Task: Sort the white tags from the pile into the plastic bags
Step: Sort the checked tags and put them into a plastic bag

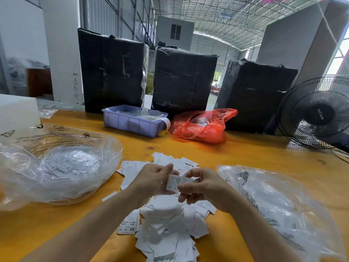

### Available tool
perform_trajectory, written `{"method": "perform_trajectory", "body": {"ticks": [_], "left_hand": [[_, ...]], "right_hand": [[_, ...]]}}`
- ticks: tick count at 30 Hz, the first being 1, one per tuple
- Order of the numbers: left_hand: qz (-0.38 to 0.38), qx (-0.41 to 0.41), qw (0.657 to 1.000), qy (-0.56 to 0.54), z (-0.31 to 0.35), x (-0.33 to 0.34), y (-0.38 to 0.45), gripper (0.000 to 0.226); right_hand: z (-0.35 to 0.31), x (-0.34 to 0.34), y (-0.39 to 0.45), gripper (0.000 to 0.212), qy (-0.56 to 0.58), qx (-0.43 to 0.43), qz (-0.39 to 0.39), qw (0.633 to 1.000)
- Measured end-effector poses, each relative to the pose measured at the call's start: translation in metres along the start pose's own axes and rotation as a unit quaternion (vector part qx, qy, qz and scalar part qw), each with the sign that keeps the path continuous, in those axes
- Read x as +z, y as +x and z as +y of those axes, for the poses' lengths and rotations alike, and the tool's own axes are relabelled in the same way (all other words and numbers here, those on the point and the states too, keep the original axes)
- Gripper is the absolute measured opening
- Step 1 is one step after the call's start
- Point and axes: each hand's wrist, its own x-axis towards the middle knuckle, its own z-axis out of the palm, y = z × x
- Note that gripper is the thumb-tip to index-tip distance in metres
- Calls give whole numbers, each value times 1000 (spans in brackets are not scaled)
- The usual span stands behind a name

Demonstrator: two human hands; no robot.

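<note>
Head: tag pile [166, 220] between clear bags [56, 167].

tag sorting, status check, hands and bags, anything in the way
Left hand and right hand both pinch one white tag marked L, above the pile. Clear bag left holds tags; clear bag right open. Nothing blocking either bag.

Bare table [255, 154] lies between tag pile [166, 224] and flanking bags [56, 167].
</note>
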Motion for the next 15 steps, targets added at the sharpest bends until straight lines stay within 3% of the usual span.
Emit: {"method": "perform_trajectory", "body": {"ticks": [11,15], "left_hand": [[-78,-24,990,118,-4,1,-2,33],[-71,-40,990,113,-4,1,-4,35]], "right_hand": [[-1,3,-2,36,-129,11,-35,991],[0,7,2,42,-156,-10,42,987]]}}
